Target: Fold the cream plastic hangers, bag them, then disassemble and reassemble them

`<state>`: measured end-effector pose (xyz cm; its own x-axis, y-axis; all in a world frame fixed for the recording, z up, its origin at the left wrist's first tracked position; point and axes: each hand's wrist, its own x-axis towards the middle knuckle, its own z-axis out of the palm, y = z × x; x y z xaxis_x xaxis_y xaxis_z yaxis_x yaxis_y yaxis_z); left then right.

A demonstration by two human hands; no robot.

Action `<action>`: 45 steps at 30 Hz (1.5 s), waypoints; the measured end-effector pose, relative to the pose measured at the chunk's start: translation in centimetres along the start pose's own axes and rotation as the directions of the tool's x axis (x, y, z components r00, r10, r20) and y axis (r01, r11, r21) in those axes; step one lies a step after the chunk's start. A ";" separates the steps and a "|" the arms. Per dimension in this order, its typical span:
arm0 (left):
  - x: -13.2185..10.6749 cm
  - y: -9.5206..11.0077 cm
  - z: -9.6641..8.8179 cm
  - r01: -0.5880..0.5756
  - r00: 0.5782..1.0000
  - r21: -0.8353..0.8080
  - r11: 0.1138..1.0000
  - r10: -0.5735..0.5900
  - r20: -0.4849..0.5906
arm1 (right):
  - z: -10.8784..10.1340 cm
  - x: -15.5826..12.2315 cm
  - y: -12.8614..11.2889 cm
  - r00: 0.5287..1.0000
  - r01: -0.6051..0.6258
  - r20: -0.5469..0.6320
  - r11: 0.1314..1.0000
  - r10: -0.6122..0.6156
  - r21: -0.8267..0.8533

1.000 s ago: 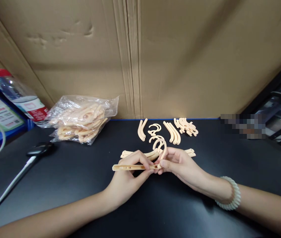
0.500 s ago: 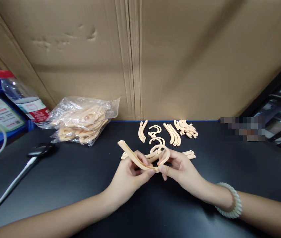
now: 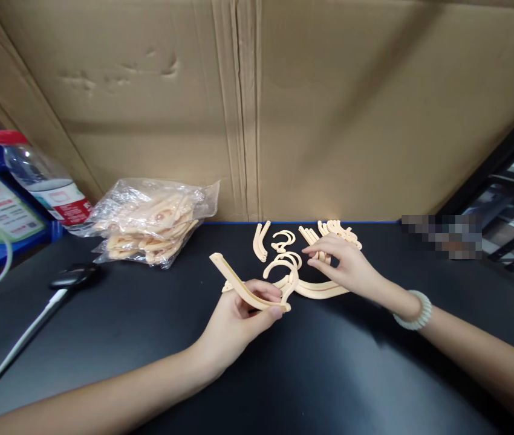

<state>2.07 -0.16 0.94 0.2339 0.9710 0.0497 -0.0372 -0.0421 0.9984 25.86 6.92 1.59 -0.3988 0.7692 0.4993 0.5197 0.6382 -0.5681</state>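
My left hand [image 3: 239,317] is closed on a cream plastic curved arm [image 3: 234,282] with a hook piece [image 3: 282,273] joined at its right end, held just above the black table [image 3: 125,338]. My right hand [image 3: 345,266] reaches back over a row of curved cream strips [image 3: 314,238], fingers bent and touching them. More cream parts lie nearby: a pair of curved pieces [image 3: 260,240], small hooks [image 3: 283,240], a heap of small parts [image 3: 343,232] and long pieces [image 3: 323,290] under my hands.
A clear plastic bag [image 3: 148,220] of cream parts lies back left. A water bottle [image 3: 39,178] rests on blue shelving at far left. A black object with a white cable [image 3: 34,317] crosses the left side. A cardboard wall [image 3: 257,109] stands behind.
My right hand let go of the hook and arm assembly and moved back and right to the row of curved strips. My left hand keeps holding the assembly.
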 end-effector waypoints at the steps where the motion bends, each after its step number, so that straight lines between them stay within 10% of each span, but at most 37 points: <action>1: 0.0 0.0 0.0 -0.002 1.000 -0.005 1.000 0.002 -0.008 | -0.2 0.2 1.0 0.998 0.058 0.019 0.992 -0.056 -0.111; 34: -0.1 -0.3 -0.2 0.065 0.998 -0.096 0.993 -0.065 0.000 | 0.5 0.1 3.4 0.985 0.159 0.115 0.928 -0.127 -0.337; 40: 0.0 -0.3 -0.2 0.083 0.997 -0.125 0.989 -0.082 0.011 | -0.5 0.4 1.7 0.985 -0.069 -0.157 0.997 0.071 0.017; 45: 0.0 -0.3 -0.3 0.092 0.996 -0.137 0.986 -0.090 0.024 | -0.5 0.0 -0.4 0.933 -0.150 -0.221 0.865 0.284 0.478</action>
<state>1.82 -0.08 0.63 0.2598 0.9648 -0.0396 -0.1484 0.0804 0.9856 25.98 6.64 2.14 -0.0572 0.8915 0.4495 0.1479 0.4528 -0.8793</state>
